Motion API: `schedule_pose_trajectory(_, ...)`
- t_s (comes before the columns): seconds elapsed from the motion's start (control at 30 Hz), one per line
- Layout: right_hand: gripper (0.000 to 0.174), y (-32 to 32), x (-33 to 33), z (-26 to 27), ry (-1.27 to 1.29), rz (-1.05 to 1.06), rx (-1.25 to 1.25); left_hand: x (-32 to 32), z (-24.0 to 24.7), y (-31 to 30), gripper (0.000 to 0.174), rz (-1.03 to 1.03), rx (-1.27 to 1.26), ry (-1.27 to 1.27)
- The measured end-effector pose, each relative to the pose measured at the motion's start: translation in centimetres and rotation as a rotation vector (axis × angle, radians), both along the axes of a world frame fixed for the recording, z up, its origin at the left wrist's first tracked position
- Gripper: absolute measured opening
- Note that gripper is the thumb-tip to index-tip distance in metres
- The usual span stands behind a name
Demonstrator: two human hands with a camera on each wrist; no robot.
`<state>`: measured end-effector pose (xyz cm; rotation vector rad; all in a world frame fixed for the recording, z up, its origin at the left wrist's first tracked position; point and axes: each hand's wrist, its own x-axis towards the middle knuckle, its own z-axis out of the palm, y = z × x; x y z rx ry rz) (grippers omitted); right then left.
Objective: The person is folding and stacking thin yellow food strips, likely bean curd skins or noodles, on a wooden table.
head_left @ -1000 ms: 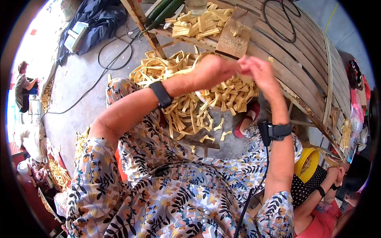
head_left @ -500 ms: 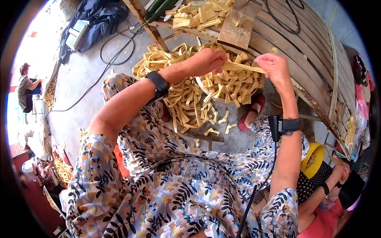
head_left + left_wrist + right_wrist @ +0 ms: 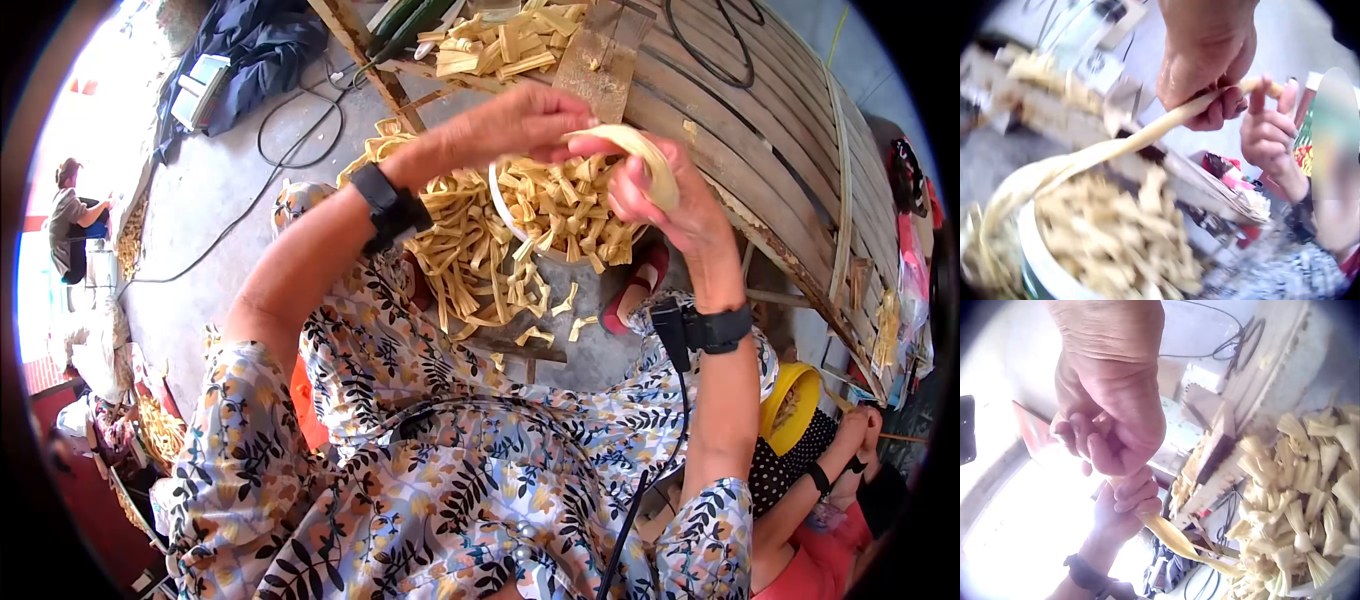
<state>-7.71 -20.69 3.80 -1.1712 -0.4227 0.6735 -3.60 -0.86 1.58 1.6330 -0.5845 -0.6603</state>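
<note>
My left hand (image 3: 525,120) grips a pale yellow flat strip (image 3: 645,150) in curled fingers. The strip arches over the fingers of my right hand (image 3: 685,200), which hold its other part. In the left wrist view a long tail of the strip (image 3: 1147,134) hangs twisted from the left fist, while its short end reaches the right fingertips. Both hands are close together above a white-rimmed tub (image 3: 506,212) of short knotted strips (image 3: 575,205). Loose long strips (image 3: 460,240) lie in a heap left of the tub.
A slatted wooden platform (image 3: 760,150) borders the tub, bearing a wooden board (image 3: 605,60), cut strips (image 3: 505,45) and a black cable. Several knotted pieces lie on a low ledge near the knees. Another person sits at right beside a yellow bucket (image 3: 790,405).
The hands were together, then drew apart with the strip stretched between them. Now they are close again, and the strip is bent over the right hand's fingers.
</note>
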Motion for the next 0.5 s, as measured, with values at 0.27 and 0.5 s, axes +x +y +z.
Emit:
schedule_pose_trajectory(0.27, 0.027, 1.8, 0.6, -2.7, -0.111, -0.316, -0.283, -1.7, -6.6, -1.8, 0.038, -0.275, -0.687, 0.894)
schedule_pose_trajectory(0.5, 0.024, 1.6, 1.7, -4.0, -1.173, -0.626, -0.764, -1.3, -6.4, -3.1, 0.026, 0.167, -0.582, 0.806)
